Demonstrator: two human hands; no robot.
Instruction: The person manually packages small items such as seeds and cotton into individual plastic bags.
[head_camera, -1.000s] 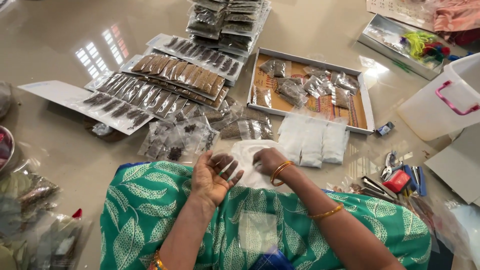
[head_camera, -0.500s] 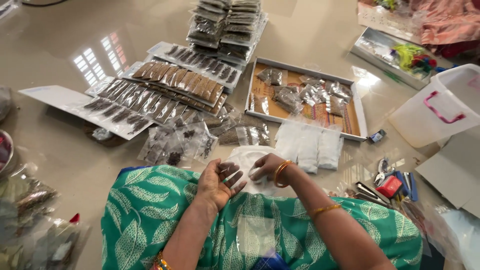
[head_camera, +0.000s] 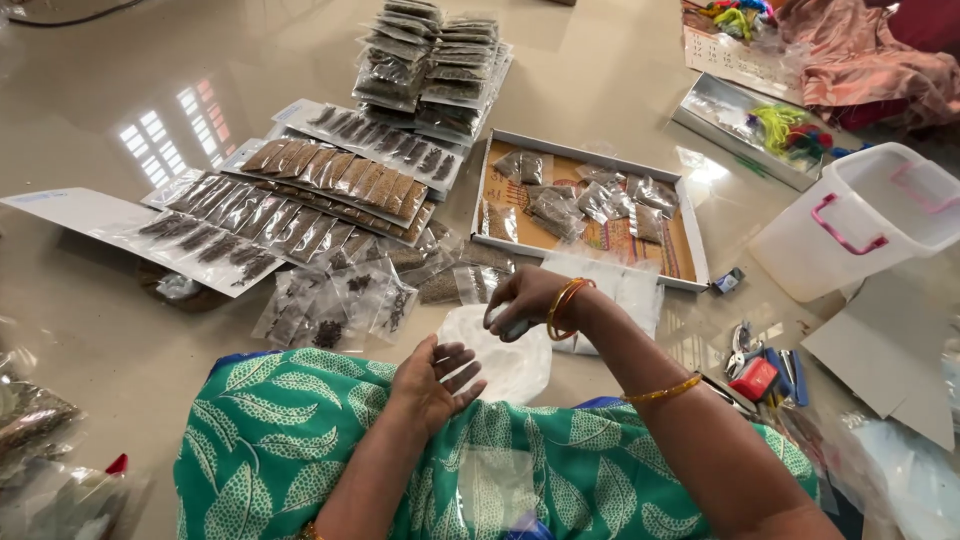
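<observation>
right hand (head_camera: 528, 300) gripping white pouch (head_camera: 505, 360) — left hand (head_camera: 432, 382) open

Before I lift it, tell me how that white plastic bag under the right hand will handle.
The white plastic bag looks thin and crumpled on the floor, so it will probably flop rather than hold shape. It seems light, lying flat with little bulge. Its glossy film may slip between fingers, and the right hand already presses on its upper edge.

A person in a green garment (head_camera: 290, 440) printed with pale leaf shapes wore gold bangles (head_camera: 562, 305) just behind the fingers of the right hand (head_camera: 525, 300), arms bare below.
</observation>
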